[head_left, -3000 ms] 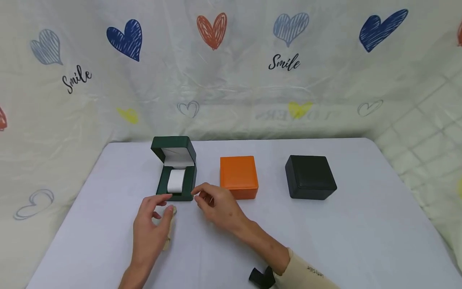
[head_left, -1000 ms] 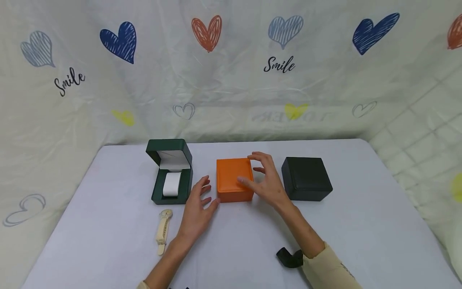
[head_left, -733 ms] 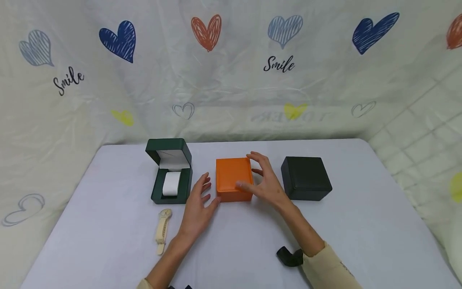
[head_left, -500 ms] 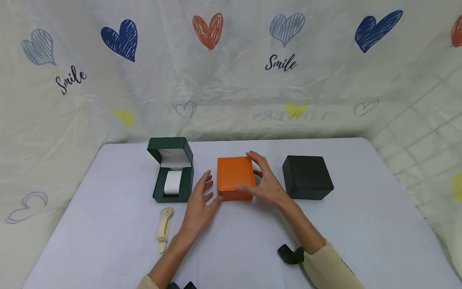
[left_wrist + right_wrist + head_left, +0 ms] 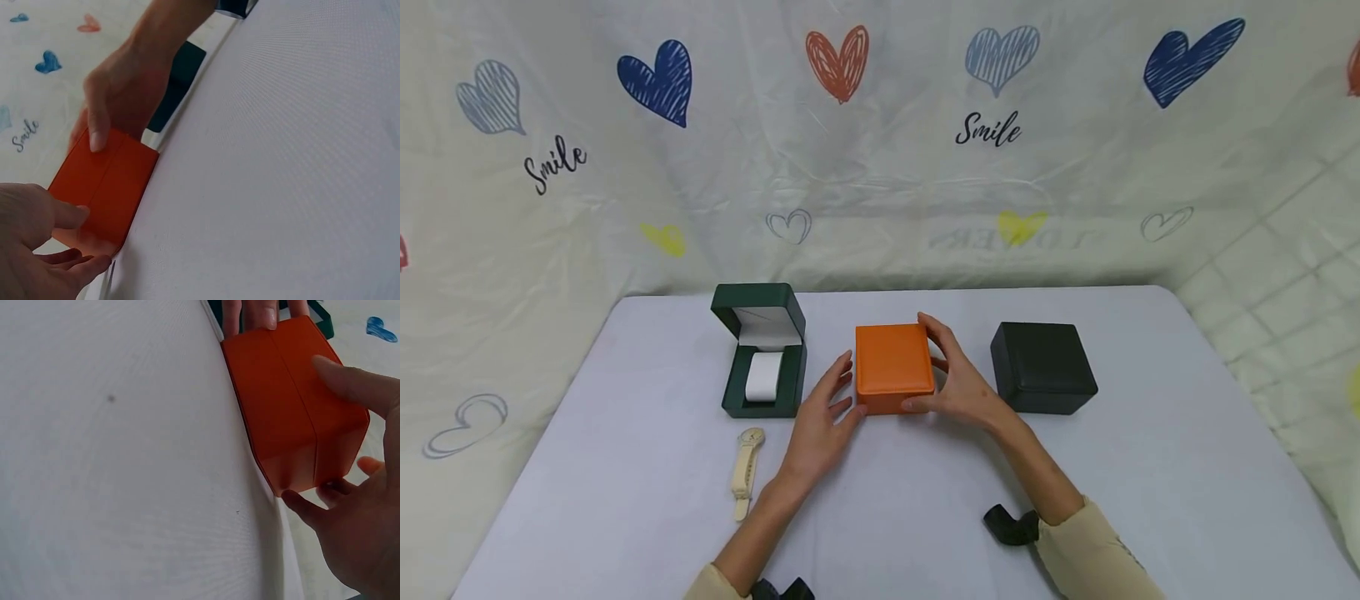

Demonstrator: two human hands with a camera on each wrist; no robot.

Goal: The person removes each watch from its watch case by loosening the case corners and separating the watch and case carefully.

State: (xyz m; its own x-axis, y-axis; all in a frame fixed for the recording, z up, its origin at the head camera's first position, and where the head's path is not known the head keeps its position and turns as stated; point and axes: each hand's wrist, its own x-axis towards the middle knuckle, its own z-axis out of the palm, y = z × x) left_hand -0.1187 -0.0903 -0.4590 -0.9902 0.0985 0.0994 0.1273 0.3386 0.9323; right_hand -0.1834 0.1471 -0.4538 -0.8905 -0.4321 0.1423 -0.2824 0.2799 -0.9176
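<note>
A closed orange box [image 5: 893, 360] sits mid-table between my two hands. From its left side my left hand [image 5: 822, 425] holds it, thumb on the front face and fingers along the side; the left wrist view shows this left hand [image 5: 37, 244] too. My right hand [image 5: 964, 385] grips the right side, its thumb [image 5: 350, 378] on the front face and its fingertips at the far right side and back. The lid is down, so the inside is hidden. A cream wristwatch [image 5: 746, 475] lies left of my left forearm.
An open green watch box [image 5: 792, 383] with a white cushion [image 5: 764, 377] stands to the left. A closed black box [image 5: 1043, 368] stands to the right. White cloth covers the table [image 5: 1165, 500]; a heart-printed curtain [image 5: 895, 167] hangs behind.
Both hands have left the green box and watch and moved right to the orange box. Over the last second my right thumb has slid from the lid down to the front face.
</note>
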